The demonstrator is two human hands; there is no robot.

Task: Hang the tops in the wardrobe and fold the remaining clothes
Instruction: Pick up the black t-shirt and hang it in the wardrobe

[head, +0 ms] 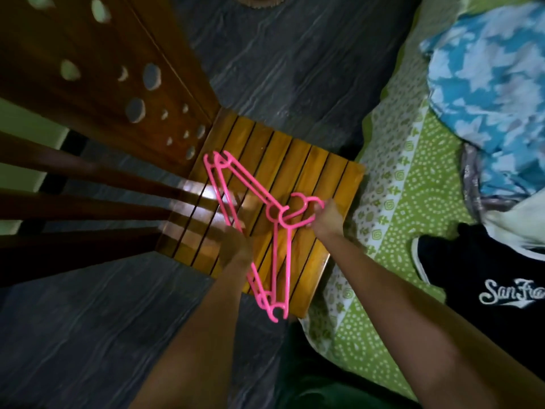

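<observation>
Both hands' fingers (317, 208) closed on pink hangers (277, 219).

Home bedroom; bed (395, 184) strewn with clothes (483, 84).

Floor (295, 54) dark grey, streaked like wood grain, filled centre and 7 o'clock. Slatted wooden stool (298, 160) stood at centre, honey-coloured, bright glare patch on its 9 o'clock edge. Dark brown wooden panel (97, 93) with round cut-outs rose at 10 o'clock; dark wooden bars (82, 202) ran at 9 o'clock, pale green wall (29, 128) behind. Bed with green-and-white patterned sheet (413, 187) lay at 3 o'clock. Light dim overall.
</observation>
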